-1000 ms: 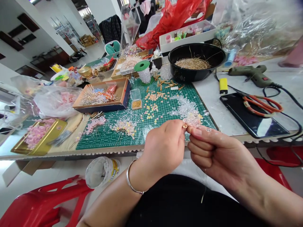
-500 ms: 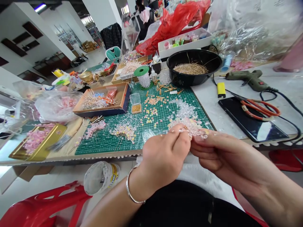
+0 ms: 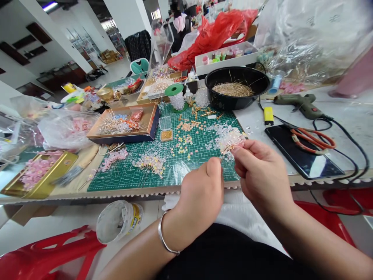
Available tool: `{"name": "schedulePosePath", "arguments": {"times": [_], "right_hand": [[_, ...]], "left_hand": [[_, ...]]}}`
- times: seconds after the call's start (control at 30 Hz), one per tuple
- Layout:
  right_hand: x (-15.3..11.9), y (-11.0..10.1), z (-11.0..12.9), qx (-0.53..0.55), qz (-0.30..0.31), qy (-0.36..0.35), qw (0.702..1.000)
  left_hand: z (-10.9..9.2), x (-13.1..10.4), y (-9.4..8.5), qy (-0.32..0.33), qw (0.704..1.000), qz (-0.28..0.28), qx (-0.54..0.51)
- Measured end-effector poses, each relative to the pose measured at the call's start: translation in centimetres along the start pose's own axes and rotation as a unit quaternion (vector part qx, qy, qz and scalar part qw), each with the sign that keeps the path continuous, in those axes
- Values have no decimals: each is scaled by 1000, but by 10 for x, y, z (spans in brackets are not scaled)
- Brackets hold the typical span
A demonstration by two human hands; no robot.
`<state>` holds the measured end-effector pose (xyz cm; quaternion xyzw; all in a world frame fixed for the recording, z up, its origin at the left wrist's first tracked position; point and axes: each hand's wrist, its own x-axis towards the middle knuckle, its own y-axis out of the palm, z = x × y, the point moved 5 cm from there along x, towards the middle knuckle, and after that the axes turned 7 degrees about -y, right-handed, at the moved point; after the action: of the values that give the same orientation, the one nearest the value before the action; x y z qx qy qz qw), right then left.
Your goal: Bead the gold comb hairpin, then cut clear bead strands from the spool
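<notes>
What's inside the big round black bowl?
The big round black bowl holds a tangle of thin, straw-coloured strands. They and the near rim hide its bottom, so I can't tell what's underneath.

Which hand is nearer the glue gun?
Right. The right hand is in front of the glue gun, to its left; the left hand is farther left.

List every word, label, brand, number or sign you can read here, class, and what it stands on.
No text reads clearly.
White bucket: print on its yellow label, too small to read.
Green cutting mat: printed markings, too small.
Clear plastic bag, upper right: dark characters, too blurred.
</notes>
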<state>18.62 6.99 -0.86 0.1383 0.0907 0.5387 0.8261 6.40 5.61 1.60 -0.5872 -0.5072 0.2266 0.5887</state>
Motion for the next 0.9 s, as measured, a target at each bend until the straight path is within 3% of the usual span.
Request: {"name": "schedulePosePath", "arguments": {"times": [0.13, 0.2, 0.4, 0.5, 0.6, 0.7, 0.73, 0.77, 0.83, 0.9], "right_hand": [[5, -9, 2, -160, -40, -94, 982], [4, -10, 2, -179, -40, -94, 979], [-3, -3, 7, -24, -4, 26, 999], [-5, 2, 12, 30, 19, 49, 998], [-9, 1, 16, 41, 33, 43, 998], [-18, -3, 19, 48, 57, 34, 997], [-22, -5, 19, 54, 64, 34, 996], [-26, -7, 20, 61, 71, 38, 995], [-32, -10, 19, 77, 79, 58, 992], [-36, -11, 17, 89, 89, 84, 988]], "left_hand": [[-6, -8, 4, 57, 997, -22, 41], [-7, -9, 2, 76, 995, -42, 54], [-1, -8, 0, 80, 993, -76, 30], [-3, -12, -5, 95, 991, -97, 2], [-3, -13, -15, 76, 993, -48, -78], [9, -7, -20, -44, 967, 65, -241], [14, -5, -18, -100, 935, 116, -319], [18, -4, -13, -156, 882, 174, -409], [17, -5, 1, -240, 715, 282, -593], [8, -6, 10, -279, 527, 334, -730]]}}
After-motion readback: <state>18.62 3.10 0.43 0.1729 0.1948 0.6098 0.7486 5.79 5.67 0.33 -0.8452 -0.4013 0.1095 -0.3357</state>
